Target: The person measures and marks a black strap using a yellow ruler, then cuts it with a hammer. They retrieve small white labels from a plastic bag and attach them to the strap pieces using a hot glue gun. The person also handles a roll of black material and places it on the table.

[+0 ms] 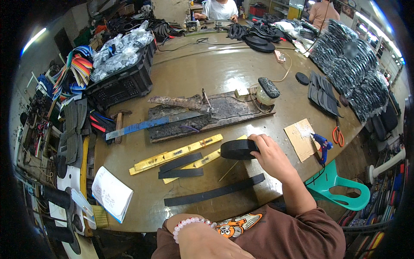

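Observation:
My right hand [274,157] grips a roll of black webbing strap [237,149] by its right side, fingers over the top, above the table's near half. A long cut black strip [215,190] lies on the table nearer to me. Left of the roll, a shorter black strip [181,164] forms a V across a yellow marked stick [206,161]; a second yellow stick [177,153] lies just beyond. My left hand [215,247], with a beaded bracelet at the wrist, is close to my chest at the lower edge. Its fingers are out of the picture.
Beyond the sticks lies a scorched wooden board [181,125] with a blue-painted metal blade [142,127], near a hammer [119,127]. A glue gun [321,146] and orange-handled scissors [338,134] are at right, above a green stool [340,187]. An open notebook [112,192] lies left.

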Demonstrator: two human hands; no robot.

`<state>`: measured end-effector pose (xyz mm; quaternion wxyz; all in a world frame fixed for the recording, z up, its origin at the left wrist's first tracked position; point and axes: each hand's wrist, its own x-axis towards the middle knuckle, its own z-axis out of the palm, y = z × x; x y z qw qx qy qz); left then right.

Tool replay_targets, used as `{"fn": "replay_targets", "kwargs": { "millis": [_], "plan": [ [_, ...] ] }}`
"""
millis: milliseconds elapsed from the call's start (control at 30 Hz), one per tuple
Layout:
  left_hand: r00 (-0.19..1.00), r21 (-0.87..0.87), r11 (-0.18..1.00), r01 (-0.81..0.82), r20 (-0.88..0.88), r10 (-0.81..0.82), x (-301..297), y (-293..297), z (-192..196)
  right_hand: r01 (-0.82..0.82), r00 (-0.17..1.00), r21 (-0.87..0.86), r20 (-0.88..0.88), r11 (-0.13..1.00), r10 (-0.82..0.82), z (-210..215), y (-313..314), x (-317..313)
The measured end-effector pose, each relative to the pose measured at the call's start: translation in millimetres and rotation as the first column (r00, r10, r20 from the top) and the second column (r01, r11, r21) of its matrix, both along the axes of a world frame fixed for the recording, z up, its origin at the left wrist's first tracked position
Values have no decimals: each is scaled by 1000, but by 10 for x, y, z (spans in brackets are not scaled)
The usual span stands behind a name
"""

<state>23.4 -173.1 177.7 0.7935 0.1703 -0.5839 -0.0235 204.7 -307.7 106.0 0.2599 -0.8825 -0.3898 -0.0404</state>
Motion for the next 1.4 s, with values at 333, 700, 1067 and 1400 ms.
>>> {"fn": "replay_targets", "kwargs": {
  "millis": [333,700,1067,1400],
  "plan": [
    [950,-12,980,-200,241,197,182,67,-12,-19,997,24,81,1000,17,112,-115,35],
    [420,-734,217,-644,-102,902,135,-58,89,142,957,-117,271,983,-106,-92,-343,402],
    [-658,112,-953,-282,701,277,-241,1308,-574,267,922,-107,319,958,-221,-243,-333,706],
    [-248,404,-596,694,911,329,-1051,1894,-1929,235,924,-149,340,960,-173,-274,-310,886]
  ]
}}
